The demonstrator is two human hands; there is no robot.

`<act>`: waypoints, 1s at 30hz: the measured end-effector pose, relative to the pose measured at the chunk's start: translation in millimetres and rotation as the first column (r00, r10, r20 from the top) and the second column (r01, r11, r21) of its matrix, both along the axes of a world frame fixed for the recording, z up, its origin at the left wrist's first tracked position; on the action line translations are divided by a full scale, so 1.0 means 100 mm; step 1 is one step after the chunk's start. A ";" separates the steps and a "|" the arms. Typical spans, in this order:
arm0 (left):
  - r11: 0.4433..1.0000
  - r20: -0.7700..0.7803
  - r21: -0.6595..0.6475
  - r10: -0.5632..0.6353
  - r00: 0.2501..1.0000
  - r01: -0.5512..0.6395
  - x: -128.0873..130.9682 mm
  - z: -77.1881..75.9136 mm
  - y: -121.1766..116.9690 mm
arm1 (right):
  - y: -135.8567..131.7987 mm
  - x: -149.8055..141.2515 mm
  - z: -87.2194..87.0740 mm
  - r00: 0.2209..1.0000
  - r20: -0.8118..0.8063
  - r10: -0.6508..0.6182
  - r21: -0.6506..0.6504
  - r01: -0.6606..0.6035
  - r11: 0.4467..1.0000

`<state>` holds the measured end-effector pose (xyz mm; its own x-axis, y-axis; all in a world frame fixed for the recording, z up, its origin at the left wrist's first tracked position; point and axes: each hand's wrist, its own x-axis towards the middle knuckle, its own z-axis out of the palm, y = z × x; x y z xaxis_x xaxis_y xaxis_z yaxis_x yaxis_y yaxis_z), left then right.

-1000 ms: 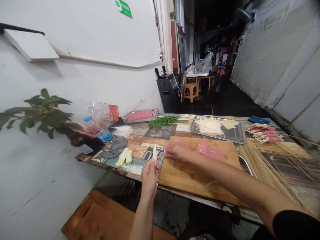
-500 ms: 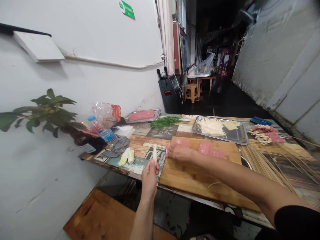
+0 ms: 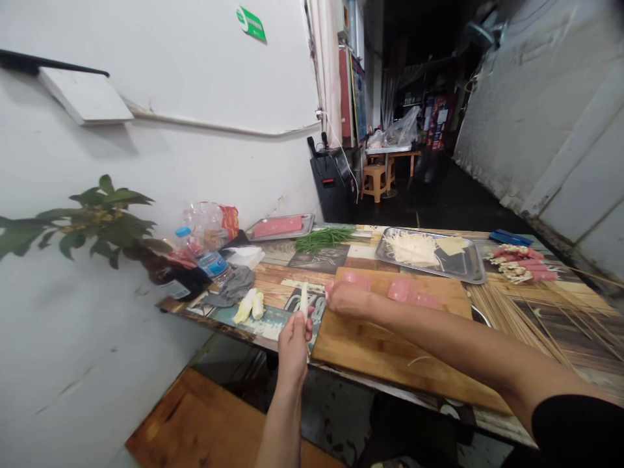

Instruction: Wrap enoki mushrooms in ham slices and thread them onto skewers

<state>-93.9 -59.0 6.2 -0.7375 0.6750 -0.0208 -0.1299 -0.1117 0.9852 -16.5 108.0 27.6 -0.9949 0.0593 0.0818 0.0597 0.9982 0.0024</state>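
My left hand [image 3: 294, 335], in front of the cutting board's left edge, is closed around a slim pale bundle [image 3: 304, 300] that looks like enoki mushrooms and points upward. My right hand [image 3: 347, 300] reaches across the wooden cutting board [image 3: 375, 344]. Its fingers are bent and pinched at a pink ham slice [image 3: 328, 289] by the board's left edge; the fingertips are partly hidden. More round ham slices [image 3: 400, 289] lie on the board beyond my forearm. A metal tray [image 3: 463, 263] behind the board bears shredded enoki [image 3: 412, 249] and pale yellow sheets [image 3: 451, 245].
Finished ham rolls [image 3: 524, 263] are piled at the right, near many bamboo skewers [image 3: 517, 318]. Green chives [image 3: 324, 239] and a tray of pink meat [image 3: 277, 226] lie at the back. Cabbage pieces [image 3: 251, 305], a grey cloth [image 3: 231, 286] and a bottle [image 3: 213, 265] are at the left.
My right hand's fingers have curled in more tightly at the ham slice. My left hand keeps its hold on the pale bundle. The whole view has shifted slightly.
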 end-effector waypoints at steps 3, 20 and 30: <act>1.000 0.012 -0.018 0.012 1.000 -0.012 -0.01 -0.01 0.03 | 0.06 0.02 0.11 0.994 0.041 -0.098 -0.088 0.101 0.991; 0.992 -0.331 -0.128 -0.032 0.943 -0.011 0.00 -0.06 0.14 | 0.02 0.82 0.53 0.791 -0.357 -0.496 -0.276 0.418 0.866; 0.903 -0.790 -0.286 -0.412 0.455 0.321 0.62 0.20 0.19 | -0.83 1.84 0.16 0.848 -0.441 -0.294 0.056 0.353 0.934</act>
<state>-31.4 -39.9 25.7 -0.1364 0.9158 0.3778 0.7236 -0.1683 0.6694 167.3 25.3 43.2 -0.7901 0.3312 0.5158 0.4040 0.9142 0.0319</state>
